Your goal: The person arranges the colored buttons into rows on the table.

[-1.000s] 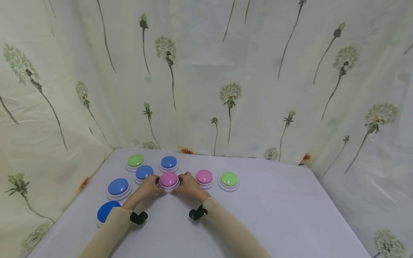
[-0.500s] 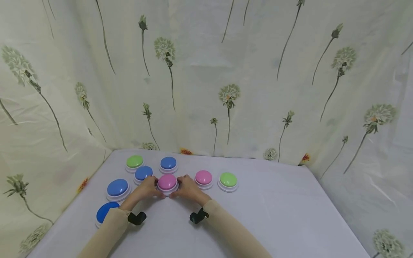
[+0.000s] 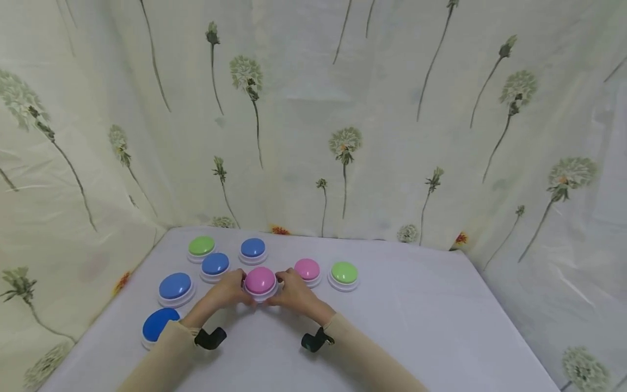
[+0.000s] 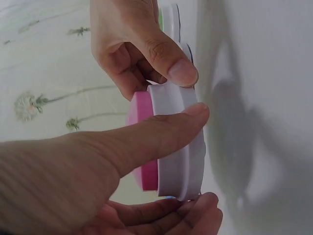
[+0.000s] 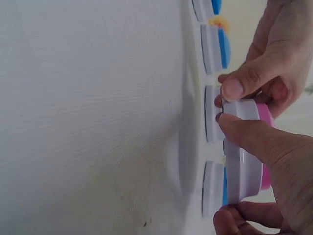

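Both hands hold one pink push button with a white round base, gripping it from opposite sides. My left hand has its thumb along the near side of the base, with its fingers curled round the left edge. On the other side, my right hand pinches the base between thumb and fingers. In the left wrist view, the button's white base stands off the white surface, its shadow apart from it. The right wrist view also shows a gap under the base. Part of the rim is hidden behind the fingers.
Left and behind stand several blue buttons, among them one at the back and one at the near left. A green button is at the back left. Right of the hands are another pink button and a green button.
Both hands, still holding the pink button, have shifted slightly right and toward me, and the button looks a little larger. The other buttons stay in place; the head view has shifted slightly.
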A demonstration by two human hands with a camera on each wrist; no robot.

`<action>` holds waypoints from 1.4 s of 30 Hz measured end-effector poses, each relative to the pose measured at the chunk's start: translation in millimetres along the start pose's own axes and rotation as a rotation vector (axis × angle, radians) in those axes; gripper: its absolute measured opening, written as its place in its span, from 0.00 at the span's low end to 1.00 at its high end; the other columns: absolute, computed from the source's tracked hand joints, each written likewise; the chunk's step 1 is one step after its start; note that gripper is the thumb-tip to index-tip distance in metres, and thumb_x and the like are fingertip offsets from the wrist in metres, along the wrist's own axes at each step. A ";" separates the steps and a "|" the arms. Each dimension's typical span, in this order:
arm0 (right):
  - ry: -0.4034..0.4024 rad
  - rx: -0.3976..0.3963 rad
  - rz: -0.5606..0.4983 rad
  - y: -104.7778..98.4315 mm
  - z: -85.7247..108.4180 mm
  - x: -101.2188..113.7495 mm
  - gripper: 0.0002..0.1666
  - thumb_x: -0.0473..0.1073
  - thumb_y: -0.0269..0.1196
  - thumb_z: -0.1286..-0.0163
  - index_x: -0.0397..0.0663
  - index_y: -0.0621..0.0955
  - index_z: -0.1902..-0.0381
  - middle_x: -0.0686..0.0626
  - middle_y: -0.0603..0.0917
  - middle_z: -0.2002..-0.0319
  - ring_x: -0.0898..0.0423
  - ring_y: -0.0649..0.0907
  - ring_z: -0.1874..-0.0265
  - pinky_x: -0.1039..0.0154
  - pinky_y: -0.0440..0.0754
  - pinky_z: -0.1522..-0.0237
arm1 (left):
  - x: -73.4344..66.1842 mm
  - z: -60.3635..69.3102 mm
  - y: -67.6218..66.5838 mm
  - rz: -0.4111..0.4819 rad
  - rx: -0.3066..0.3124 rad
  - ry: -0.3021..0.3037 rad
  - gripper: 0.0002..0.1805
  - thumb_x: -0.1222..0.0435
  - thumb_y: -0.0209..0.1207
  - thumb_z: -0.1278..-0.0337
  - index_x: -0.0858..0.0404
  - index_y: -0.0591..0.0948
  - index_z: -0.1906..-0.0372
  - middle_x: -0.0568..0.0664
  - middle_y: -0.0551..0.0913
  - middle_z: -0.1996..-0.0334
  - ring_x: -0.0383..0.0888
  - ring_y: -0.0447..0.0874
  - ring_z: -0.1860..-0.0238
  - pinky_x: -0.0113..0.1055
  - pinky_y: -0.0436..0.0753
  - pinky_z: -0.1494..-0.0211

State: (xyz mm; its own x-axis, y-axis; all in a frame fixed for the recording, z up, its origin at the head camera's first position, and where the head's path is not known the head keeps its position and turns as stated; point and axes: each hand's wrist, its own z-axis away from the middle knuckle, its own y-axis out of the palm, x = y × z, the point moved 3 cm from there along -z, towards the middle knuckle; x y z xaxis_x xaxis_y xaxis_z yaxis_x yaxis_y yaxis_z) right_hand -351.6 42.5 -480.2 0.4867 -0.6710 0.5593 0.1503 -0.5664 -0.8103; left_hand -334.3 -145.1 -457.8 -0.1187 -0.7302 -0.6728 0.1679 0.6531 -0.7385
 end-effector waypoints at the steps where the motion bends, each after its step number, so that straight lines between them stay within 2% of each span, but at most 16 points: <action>1: 0.001 -0.008 0.008 -2.7 4.4 0.3 0.41 0.58 0.75 0.50 0.42 0.78 0.42 0.48 0.79 0.55 0.57 0.76 0.57 0.67 0.78 0.59 | -3.6 1.7 1.4 0.000 -0.006 0.013 0.34 0.66 0.77 0.71 0.73 0.75 0.52 0.58 0.81 0.60 0.47 0.79 0.60 0.46 0.81 0.52; 6: 0.032 -0.060 0.052 -17.6 28.2 0.2 0.41 0.61 0.74 0.50 0.46 0.77 0.42 0.50 0.77 0.54 0.57 0.78 0.57 0.65 0.80 0.58 | -25.2 11.5 10.0 0.045 -0.047 0.076 0.33 0.69 0.77 0.74 0.73 0.74 0.55 0.57 0.80 0.63 0.46 0.78 0.62 0.45 0.81 0.53; 9: 0.042 -0.104 0.083 -27.8 43.1 0.2 0.42 0.62 0.74 0.52 0.49 0.77 0.43 0.51 0.78 0.53 0.57 0.79 0.57 0.64 0.80 0.60 | -40.2 18.9 14.8 0.073 -0.050 0.109 0.32 0.71 0.76 0.73 0.74 0.74 0.55 0.56 0.80 0.64 0.46 0.77 0.62 0.45 0.80 0.54; 15: 0.020 -0.160 0.130 -47.4 74.5 -0.8 0.44 0.64 0.74 0.53 0.52 0.76 0.40 0.52 0.80 0.48 0.58 0.80 0.55 0.66 0.80 0.61 | -66.9 34.4 27.5 0.092 -0.004 0.159 0.34 0.68 0.77 0.68 0.74 0.73 0.52 0.57 0.79 0.62 0.47 0.77 0.61 0.44 0.82 0.55; 23: 0.086 -0.189 0.140 -74.9 118.4 -6.6 0.41 0.64 0.74 0.55 0.52 0.79 0.46 0.54 0.80 0.53 0.58 0.79 0.62 0.69 0.76 0.68 | -95.2 47.6 49.6 0.134 0.058 0.274 0.34 0.66 0.76 0.64 0.74 0.72 0.50 0.58 0.78 0.59 0.49 0.77 0.58 0.44 0.81 0.56; 27: 0.098 -0.200 0.166 -81.6 136.0 -12.7 0.40 0.65 0.74 0.56 0.55 0.79 0.46 0.56 0.79 0.50 0.59 0.80 0.60 0.70 0.77 0.66 | -105.6 50.4 63.4 0.142 0.077 0.300 0.34 0.65 0.75 0.65 0.73 0.72 0.51 0.58 0.77 0.59 0.49 0.77 0.57 0.44 0.80 0.56; 32: 0.121 -0.233 0.203 -87.0 152.2 -20.0 0.39 0.63 0.76 0.58 0.54 0.80 0.49 0.56 0.80 0.55 0.59 0.79 0.63 0.70 0.76 0.68 | -115.2 51.8 77.1 0.131 0.091 0.322 0.36 0.64 0.75 0.67 0.74 0.71 0.50 0.59 0.77 0.57 0.51 0.79 0.55 0.45 0.81 0.54; 37: 0.158 -0.238 0.232 -93.4 161.6 -29.2 0.39 0.61 0.77 0.61 0.51 0.81 0.51 0.55 0.80 0.57 0.60 0.78 0.65 0.71 0.75 0.69 | -124.5 48.1 91.6 0.078 0.102 0.320 0.37 0.64 0.75 0.66 0.76 0.73 0.48 0.60 0.77 0.56 0.50 0.79 0.57 0.42 0.82 0.55; 42: 0.189 -0.226 0.250 -100.1 167.9 -34.3 0.39 0.59 0.79 0.63 0.47 0.81 0.53 0.52 0.80 0.60 0.60 0.78 0.64 0.68 0.77 0.69 | -131.9 41.1 108.4 0.069 0.123 0.325 0.35 0.66 0.75 0.66 0.76 0.74 0.48 0.60 0.79 0.55 0.51 0.80 0.54 0.45 0.81 0.48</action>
State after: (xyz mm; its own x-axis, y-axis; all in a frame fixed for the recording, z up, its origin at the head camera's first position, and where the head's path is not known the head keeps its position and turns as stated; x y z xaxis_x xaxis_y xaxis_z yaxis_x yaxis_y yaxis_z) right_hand -238.9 202.5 -447.6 0.3136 -0.8661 0.3893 -0.1569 -0.4516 -0.8783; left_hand -260.2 13.8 -447.3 -0.4045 -0.5703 -0.7150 0.3003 0.6556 -0.6928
